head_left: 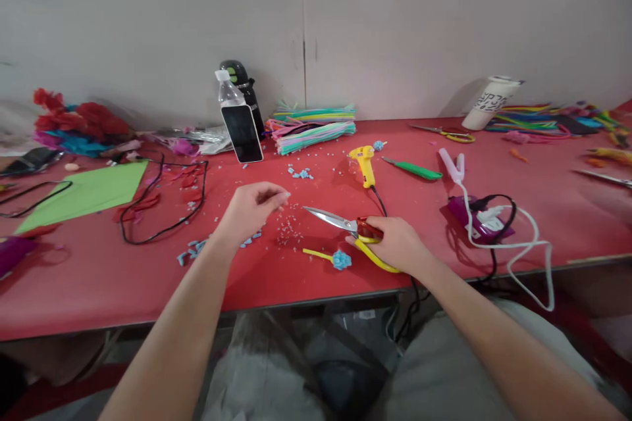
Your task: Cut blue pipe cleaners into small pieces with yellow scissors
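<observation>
My left hand [255, 209] hovers over the red table with thumb and fingertips pinched on a tiny pale blue piece [287, 195]. In my right hand [392, 243] are scissors [336, 218] with yellow and red handles, their blades pointing left toward the pinched piece. Small pale clippings [289, 230] lie scattered beneath, between the hands. Just in front of the scissors rests a blue flower-like cluster [341, 260] on a yellow stem. Cut blue pieces [192, 251] lie partly behind my left forearm, and another small blue pile [301, 173] sits farther back.
Behind stand a yellow glue gun [364, 164], a green-handled tool [417, 170] and bundled pipe cleaners [313, 128]. A phone [241, 133] leans on bottles. At right are a purple power block [481, 220] and white cable [518, 247]; at left, a green sheet [89, 194] and black cord [133, 241].
</observation>
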Demonstrator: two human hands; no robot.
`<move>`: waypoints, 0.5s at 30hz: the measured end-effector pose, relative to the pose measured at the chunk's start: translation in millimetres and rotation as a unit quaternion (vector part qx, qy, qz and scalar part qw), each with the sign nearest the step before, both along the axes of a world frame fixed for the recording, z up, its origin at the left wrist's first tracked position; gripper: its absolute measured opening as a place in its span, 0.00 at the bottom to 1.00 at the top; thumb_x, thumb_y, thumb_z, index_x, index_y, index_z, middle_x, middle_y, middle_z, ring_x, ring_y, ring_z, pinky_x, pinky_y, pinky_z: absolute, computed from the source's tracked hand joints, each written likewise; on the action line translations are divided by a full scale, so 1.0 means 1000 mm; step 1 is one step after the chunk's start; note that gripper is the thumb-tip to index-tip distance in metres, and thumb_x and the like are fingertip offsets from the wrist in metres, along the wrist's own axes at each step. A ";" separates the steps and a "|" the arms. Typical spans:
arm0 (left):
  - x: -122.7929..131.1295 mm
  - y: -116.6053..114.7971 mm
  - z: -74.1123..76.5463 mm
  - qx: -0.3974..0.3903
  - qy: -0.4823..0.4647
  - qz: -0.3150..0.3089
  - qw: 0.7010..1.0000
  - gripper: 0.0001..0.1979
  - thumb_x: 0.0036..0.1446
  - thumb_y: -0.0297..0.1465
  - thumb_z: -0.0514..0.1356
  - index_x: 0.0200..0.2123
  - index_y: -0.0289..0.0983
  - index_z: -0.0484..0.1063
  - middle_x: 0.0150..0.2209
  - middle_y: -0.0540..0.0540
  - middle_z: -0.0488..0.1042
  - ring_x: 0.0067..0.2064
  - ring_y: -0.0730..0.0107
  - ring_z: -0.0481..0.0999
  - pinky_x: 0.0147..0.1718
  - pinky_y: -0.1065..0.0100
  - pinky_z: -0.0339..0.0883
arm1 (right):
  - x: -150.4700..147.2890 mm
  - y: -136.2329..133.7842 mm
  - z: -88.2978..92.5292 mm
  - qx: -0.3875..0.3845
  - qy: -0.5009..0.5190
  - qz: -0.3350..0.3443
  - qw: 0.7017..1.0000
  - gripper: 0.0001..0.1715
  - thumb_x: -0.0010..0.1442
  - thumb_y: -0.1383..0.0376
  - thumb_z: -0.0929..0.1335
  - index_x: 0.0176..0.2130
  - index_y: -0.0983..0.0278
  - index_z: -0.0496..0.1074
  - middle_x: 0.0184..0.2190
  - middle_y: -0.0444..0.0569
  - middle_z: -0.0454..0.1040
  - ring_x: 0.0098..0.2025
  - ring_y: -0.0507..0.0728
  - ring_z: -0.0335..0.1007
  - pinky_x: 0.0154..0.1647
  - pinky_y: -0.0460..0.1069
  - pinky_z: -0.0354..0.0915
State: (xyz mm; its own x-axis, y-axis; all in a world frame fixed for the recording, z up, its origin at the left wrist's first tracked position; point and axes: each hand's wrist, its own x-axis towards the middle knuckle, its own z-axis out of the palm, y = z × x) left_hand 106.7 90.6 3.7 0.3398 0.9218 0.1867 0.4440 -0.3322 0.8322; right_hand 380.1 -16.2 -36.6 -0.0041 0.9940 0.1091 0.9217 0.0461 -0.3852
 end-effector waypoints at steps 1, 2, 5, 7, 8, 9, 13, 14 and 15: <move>0.001 -0.007 -0.001 -0.009 0.000 0.003 1.000 0.15 0.52 0.42 0.61 0.30 0.35 0.75 0.26 0.47 0.76 0.28 0.72 0.73 0.31 0.71 0.68 | 0.000 0.000 0.000 -0.002 -0.002 0.001 1.000 0.23 0.51 0.44 0.65 0.25 0.60 0.67 0.21 0.46 0.71 0.23 0.52 0.63 0.23 0.46 0.48; 0.002 -0.014 -0.003 -0.015 -0.005 0.008 1.000 0.15 0.53 0.42 0.60 0.29 0.35 0.75 0.25 0.47 0.75 0.27 0.73 0.72 0.30 0.72 0.67 | 0.000 0.000 0.001 -0.004 -0.004 0.003 1.000 0.23 0.51 0.44 0.65 0.25 0.60 0.67 0.21 0.45 0.71 0.23 0.52 0.63 0.23 0.46 0.48; 0.005 -0.029 -0.012 -0.023 -0.040 0.018 0.999 0.17 0.56 0.43 0.58 0.27 0.34 0.73 0.23 0.48 0.73 0.26 0.74 0.70 0.29 0.73 0.65 | 0.001 -0.001 0.002 -0.011 -0.004 0.015 1.000 0.22 0.52 0.45 0.65 0.25 0.60 0.66 0.22 0.45 0.71 0.23 0.52 0.62 0.23 0.46 0.48; 0.006 -0.036 -0.018 -0.030 -0.065 0.024 0.997 0.18 0.58 0.43 0.56 0.28 0.34 0.72 0.24 0.48 0.73 0.26 0.75 0.70 0.29 0.73 0.64 | 0.002 -0.001 0.002 -0.012 -0.004 0.022 1.000 0.22 0.52 0.45 0.65 0.25 0.60 0.65 0.22 0.45 0.70 0.22 0.52 0.60 0.23 0.46 0.47; 0.007 -0.039 -0.022 -0.029 -0.070 0.029 0.997 0.18 0.58 0.43 0.55 0.29 0.34 0.72 0.24 0.48 0.72 0.26 0.75 0.70 0.28 0.73 0.64 | 0.002 -0.001 0.001 -0.012 -0.004 0.025 1.000 0.22 0.52 0.45 0.65 0.25 0.60 0.65 0.21 0.45 0.70 0.22 0.52 0.60 0.23 0.46 0.47; 0.007 -0.041 -0.024 -0.022 -0.070 0.039 0.997 0.18 0.59 0.43 0.55 0.28 0.35 0.72 0.24 0.49 0.71 0.26 0.75 0.69 0.28 0.73 0.63 | 0.002 -0.002 0.000 -0.011 -0.005 0.027 1.000 0.22 0.52 0.45 0.65 0.24 0.60 0.65 0.21 0.45 0.70 0.22 0.52 0.59 0.23 0.46 0.47; 0.008 -0.047 -0.030 0.011 -0.054 0.073 0.996 0.20 0.61 0.44 0.52 0.25 0.35 0.68 0.21 0.51 0.65 0.24 0.76 0.64 0.24 0.73 0.57 | 0.003 -0.003 -0.002 -0.002 -0.013 0.032 0.999 0.22 0.52 0.45 0.65 0.24 0.60 0.64 0.20 0.44 0.67 0.21 0.51 0.57 0.24 0.46 0.47; 0.008 -0.048 -0.030 0.014 -0.052 0.074 0.996 0.20 0.61 0.44 0.51 0.25 0.35 0.67 0.21 0.51 0.64 0.24 0.76 0.63 0.24 0.73 0.56 | 0.003 -0.003 -0.002 0.001 -0.016 0.032 0.999 0.22 0.52 0.45 0.65 0.24 0.60 0.64 0.20 0.44 0.67 0.21 0.51 0.57 0.24 0.46 0.47; 0.009 -0.049 -0.030 0.016 -0.049 0.071 0.996 0.21 0.62 0.44 0.50 0.25 0.35 0.67 0.21 0.51 0.63 0.24 0.76 0.63 0.24 0.73 0.56 | 0.003 -0.003 -0.002 0.003 -0.018 0.032 0.999 0.22 0.52 0.45 0.65 0.24 0.60 0.64 0.20 0.44 0.67 0.21 0.51 0.56 0.24 0.46 0.47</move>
